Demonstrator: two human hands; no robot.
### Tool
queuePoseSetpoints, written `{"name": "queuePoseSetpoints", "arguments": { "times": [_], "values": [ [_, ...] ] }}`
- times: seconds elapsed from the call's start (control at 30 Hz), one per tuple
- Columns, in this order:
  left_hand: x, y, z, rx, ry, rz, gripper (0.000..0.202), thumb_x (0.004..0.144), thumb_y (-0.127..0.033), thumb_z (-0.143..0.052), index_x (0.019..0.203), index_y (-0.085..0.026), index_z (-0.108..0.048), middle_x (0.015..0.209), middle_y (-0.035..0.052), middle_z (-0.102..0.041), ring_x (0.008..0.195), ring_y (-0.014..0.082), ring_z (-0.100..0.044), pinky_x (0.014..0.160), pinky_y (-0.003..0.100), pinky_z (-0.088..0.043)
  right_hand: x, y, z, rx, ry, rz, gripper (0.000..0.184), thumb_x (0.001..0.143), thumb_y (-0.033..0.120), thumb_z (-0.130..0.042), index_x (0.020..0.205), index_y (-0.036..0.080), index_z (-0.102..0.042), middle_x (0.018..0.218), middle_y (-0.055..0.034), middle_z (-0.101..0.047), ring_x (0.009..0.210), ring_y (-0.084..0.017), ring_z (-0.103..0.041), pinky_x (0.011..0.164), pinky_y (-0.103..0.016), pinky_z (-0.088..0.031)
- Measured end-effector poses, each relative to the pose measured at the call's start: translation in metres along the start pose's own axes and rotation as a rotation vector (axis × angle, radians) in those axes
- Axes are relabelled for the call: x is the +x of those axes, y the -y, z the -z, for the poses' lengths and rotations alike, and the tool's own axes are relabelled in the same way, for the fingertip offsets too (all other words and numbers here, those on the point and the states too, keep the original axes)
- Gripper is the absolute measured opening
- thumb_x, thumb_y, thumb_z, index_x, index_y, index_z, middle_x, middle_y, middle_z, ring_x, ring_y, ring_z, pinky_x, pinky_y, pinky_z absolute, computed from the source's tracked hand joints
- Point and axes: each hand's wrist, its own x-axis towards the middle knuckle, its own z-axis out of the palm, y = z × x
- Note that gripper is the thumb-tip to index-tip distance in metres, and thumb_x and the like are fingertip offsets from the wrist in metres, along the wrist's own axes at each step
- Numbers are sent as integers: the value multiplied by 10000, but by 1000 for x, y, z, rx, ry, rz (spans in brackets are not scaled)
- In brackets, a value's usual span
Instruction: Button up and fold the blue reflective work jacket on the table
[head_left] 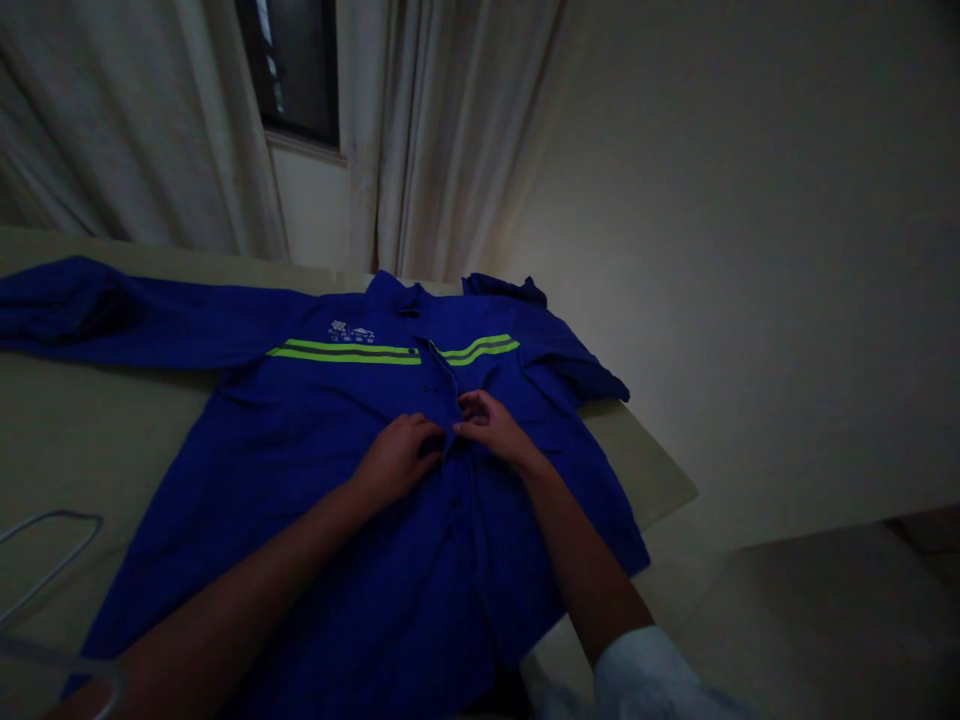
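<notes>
A blue long-sleeved work shirt (pixel 360 520) lies spread face up on a pale table (pixel 645 470), its collar at the far side and one sleeve stretched out to the left. Lime-green stripes (pixel 345 353) cross its chest, and a small white logo sits above them. My left hand (pixel 397 460) and my right hand (pixel 491 430) meet at the shirt's front placket (pixel 450 385), with the fingers of both pinching its edges. Any button under my fingers is hidden. Small dark buttons show down the placket below my hands.
A white wire hanger (pixel 52 560) lies on the table at the lower left. The table's edge runs along the right, with a floor beyond it. Beige curtains (pixel 450 130) and a dark window (pixel 289 70) stand behind the table, next to a pale wall.
</notes>
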Motion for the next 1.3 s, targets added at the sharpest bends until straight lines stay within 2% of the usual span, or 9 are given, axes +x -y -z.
{"name": "queuePoseSetpoints", "arguments": {
  "times": [0.13, 0.3, 0.5, 0.8, 0.97, 1.13, 1.3],
  "values": [
    [4, 2, -3, -49, 8, 40, 159, 940, -188, -629, 1034, -221, -753, 1009, 72, -742, 972, 267, -695, 865, 389, -522, -9, -7, -2, -42, 19, -7, 511, 704, 228, -768, 1169, 241, -557, 859, 55, -627, 645, -106, -585, 605, -225, -473],
    [-1, 4, -6, -117, -114, 6, 169, 956, -191, -604, 1074, -240, -714, 1042, 51, -745, 980, 248, -691, 890, 378, -525, -12, -3, -4, 18, 35, 5, 486, 770, 305, -762, 1207, 245, -559, 853, 49, -621, 694, -121, -593, 652, -247, -484],
    [-4, 1, -4, -143, -162, 21, 198, 908, -150, -633, 1077, -239, -684, 1011, 32, -752, 920, 231, -686, 853, 357, -533, -15, -2, -9, -103, 63, 77, 444, 831, 243, -675, 1264, 218, -578, 849, 33, -615, 707, -122, -586, 665, -253, -489],
    [-6, -2, -5, -59, -171, -46, 181, 949, -136, -595, 1037, -249, -705, 959, 28, -733, 919, 229, -660, 841, 338, -510, -17, -6, -15, -146, 58, 130, 472, 898, 309, -689, 1354, 215, -611, 904, 3, -650, 774, -139, -631, 699, -267, -515],
    [-7, -1, -5, -30, -175, -104, 160, 987, -147, -563, 1033, -230, -692, 950, 37, -723, 911, 232, -646, 810, 335, -488, -17, -4, -15, -145, 40, 155, 409, 910, 323, -702, 1299, 206, -651, 910, -9, -683, 787, -147, -655, 706, -270, -517],
    [-7, -1, -4, -45, -160, -93, 213, 1004, -146, -523, 1122, -231, -679, 1028, 51, -727, 967, 238, -647, 859, 354, -503, -17, -4, -14, -128, 64, 125, 346, 928, 311, -659, 1263, 227, -681, 953, -20, -691, 822, -160, -660, 722, -284, -547],
    [-5, -3, -3, 12, -129, -131, 318, 1013, -111, -497, 1260, -222, -664, 1122, 67, -722, 1015, 253, -626, 896, 383, -505, -16, -6, -13, -106, 73, 135, 374, 927, 252, -602, 1287, 247, -702, 1060, -43, -697, 870, -184, -661, 713, -302, -568]
  ]
}}
